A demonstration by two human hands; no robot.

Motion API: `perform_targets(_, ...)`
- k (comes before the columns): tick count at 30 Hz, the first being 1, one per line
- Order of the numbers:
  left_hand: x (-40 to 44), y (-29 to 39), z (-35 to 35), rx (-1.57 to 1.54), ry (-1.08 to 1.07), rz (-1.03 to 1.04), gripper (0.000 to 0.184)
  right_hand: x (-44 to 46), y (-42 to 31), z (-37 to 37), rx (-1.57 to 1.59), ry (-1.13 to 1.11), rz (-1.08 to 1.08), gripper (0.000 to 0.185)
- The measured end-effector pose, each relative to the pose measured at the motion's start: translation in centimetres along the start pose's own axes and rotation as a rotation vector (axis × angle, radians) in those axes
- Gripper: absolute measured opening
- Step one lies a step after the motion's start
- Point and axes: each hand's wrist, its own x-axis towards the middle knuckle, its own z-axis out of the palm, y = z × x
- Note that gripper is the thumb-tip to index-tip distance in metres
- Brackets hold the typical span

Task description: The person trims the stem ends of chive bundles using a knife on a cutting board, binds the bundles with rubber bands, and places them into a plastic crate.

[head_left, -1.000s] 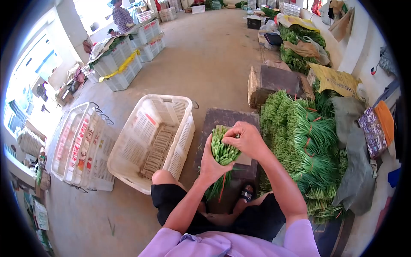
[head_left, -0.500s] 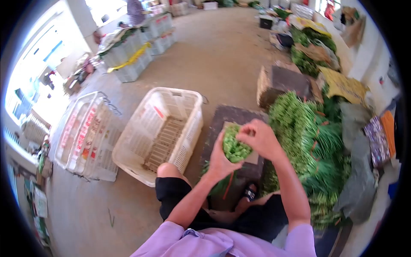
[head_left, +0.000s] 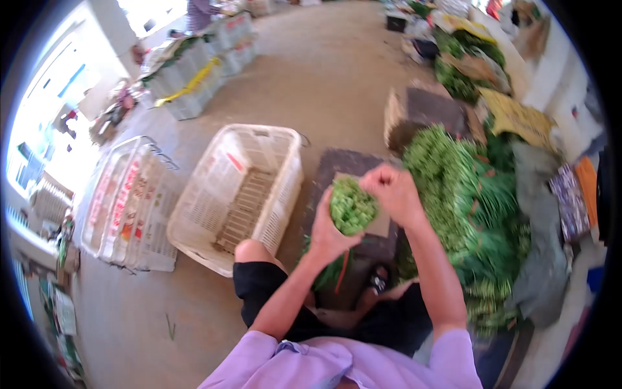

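My left hand [head_left: 329,232] is wrapped round a bunch of green vegetable stems [head_left: 353,206], its pale green tips facing up at me. Long darker green stalks hang below that hand, with a red-orange strip beside them. At the bunch's upper right edge is my right hand [head_left: 392,192], its fingers pinched together; whether a stem is between them is too small to make out. Beneath both hands lies a dark board [head_left: 330,170] with a piece of cardboard [head_left: 382,225] on it.
A white plastic crate [head_left: 188,238] stands to the left, beside stacked crates [head_left: 129,201]. At the right lies a large heap of green bundles [head_left: 447,188] next to grey cloth [head_left: 541,240]. A dark-topped block [head_left: 437,113] sits beyond. Farther back are more crates [head_left: 188,81] and a person [head_left: 199,14].
My right hand has lifted slightly up and right from the bunch's tips, fingers still pinched. The left hand keeps its hold on the bunch. The whole view has shifted a little.
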Motion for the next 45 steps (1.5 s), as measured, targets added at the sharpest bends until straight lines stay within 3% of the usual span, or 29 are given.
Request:
perform_targets(1,-0.2,-0.7,-0.1,0.028,0.0,0.007,0.112,0.0,-0.4,-1.0,0.319,0.007,-0.056,0.008)
perform_targets(2,-0.2,-0.8,-0.2,0.034,0.001,0.005,0.113,-0.2,-1.5,-2.0,0.393,0.102,-0.03,0.009)
perform_targets(4,-0.2,-1.0,-0.7,0.01,-0.02,-0.016,0.112,-0.3,-0.6,-4.9,0.851,0.064,-0.09,0.007)
perform_targets(5,-0.2,-1.1,-1.2,0.021,-0.024,-0.028,0.11,-0.4,0.4,-6.0,0.844,0.089,-0.083,0.007)
perform_targets(7,-0.2,-1.2,-2.8,-0.114,-0.032,-0.204,0.095,-1.5,4.3,-7.9,0.845,-0.28,-0.053,0.003)
perform_targets(9,0.9,-1.2,-5.0,-0.305,-0.028,-0.363,0.081,-2.0,9.2,-8.4,0.154,-0.394,0.441,0.013)
perform_targets(11,2.2,-0.5,-7.1,-0.359,-0.001,-0.389,0.074,-3.5,17.1,-7.9,-0.75,-0.535,0.225,0.019)
perform_targets(12,2.6,-1.3,-8.1,-0.221,0.1,-0.248,0.071,-3.7,17.6,-6.8,-0.805,-0.492,0.292,0.024)
perform_targets(13,2.9,-1.7,-8.6,-0.084,0.2,-0.109,0.068,-3.5,19.2,-5.8,-0.514,-0.458,0.428,0.025)
perform_targets(14,3.0,-1.7,-9.2,-0.075,0.198,-0.115,0.068,-3.1,20.7,-4.4,-0.216,-0.416,0.554,0.027)
perform_targets(15,3.4,-0.7,-9.9,-0.05,0.186,-0.161,0.063,-2.9,22.4,-2.5,-0.206,-0.422,0.558,0.027)
perform_targets(17,4.1,1.8,-10.5,0.047,0.22,-0.316,0.059,-2.1,24.3,1.6,-0.487,-0.402,0.345,0.029)
perform_targets(18,4.3,2.0,-10.5,0.06,0.255,-0.291,0.059,-2.1,22.5,3.8,-0.48,-0.361,0.331,0.03)
perform_targets(19,4.6,2.0,-10.6,0.106,0.226,-0.219,0.074,-1.5,24.5,5.9,-0.484,-0.373,0.142,0.03)
perform_targets(21,5.3,1.8,-10.6,0.235,0.243,-0.01,0.095,-1.1,26.8,10.1,-0.334,-0.404,0.166,0.035)
perform_targets(22,5.9,1.6,-10.3,0.307,0.266,0.122,0.101,-1.0,26.1,11.3,-0.362,-0.44,0.275,0.035)
perform_targets(24,7.0,1.4,-9.7,0.222,0.201,0.163,0.107,-0.9,23.5,12.5,-0.373,-0.499,0.511,0.037)
perform_targets(25,7.7,0.5,-9.8,0.238,0.214,0.171,0.107,-0.4,24.2,13.3,-0.369,-0.51,0.491,0.037)
perform_targets(27,8.4,-2.1,-9.0,0.32,0.112,0.092,0.107,-0.9,26.7,13.6,-0.606,-0.468,0.408,0.032)
perform_targets(29,9.1,-3.2,-8.1,0.313,0.072,0.034,0.103,-2.9,28.3,13.3,-0.66,-0.273,0.198,0.024)
perform_targets(30,9.4,-3.8,-7.6,0.317,0.03,0.009,0.102,-3.4,25.7,12.2,-0.657,-0.236,0.317,0.019)
perform_targets(34,10.4,-9.2,-4.5,0.435,-0.247,-0.015,0.1,-7.6,21.4,7.2,-0.443,0.003,0.426,0.038)
perform_targets(37,9.7,-13.3,-1.1,0.497,-0.491,-0.065,0.102,-9.5,19.0,4.0,-0.294,0.326,0.657,0.059)
perform_targets(39,9.4,-15.6,1.4,0.612,-0.754,-0.181,0.11,-11.0,17.1,2.7,-0.317,0.381,0.594,0.059)
perform_targets(40,9.2,-16.0,2.7,0.611,-0.768,-0.164,0.11,-11.7,16.7,2.4,-0.342,0.42,0.525,0.059)
perform_targets(41,8.5,-16.4,4.1,0.749,-0.809,-0.146,0.112,-13.1,17.0,2.5,-0.378,0.5,0.305,0.059)
perform_targets(42,8.0,-16.6,5.1,0.885,-0.848,-0.128,0.113,-13.6,15.6,2.0,-0.378,0.519,0.318,0.059)
perform_targets(44,7.9,-16.1,5.4,0.893,-0.897,-0.16,0.119,-14.3,10.3,1.2,0.033,0.396,0.504,0.056)
perform_targets(45,7.8,-16.0,5.4,0.916,-0.851,-0.121,0.123,-14.3,9.7,1.0,0.026,0.411,0.49,0.05)
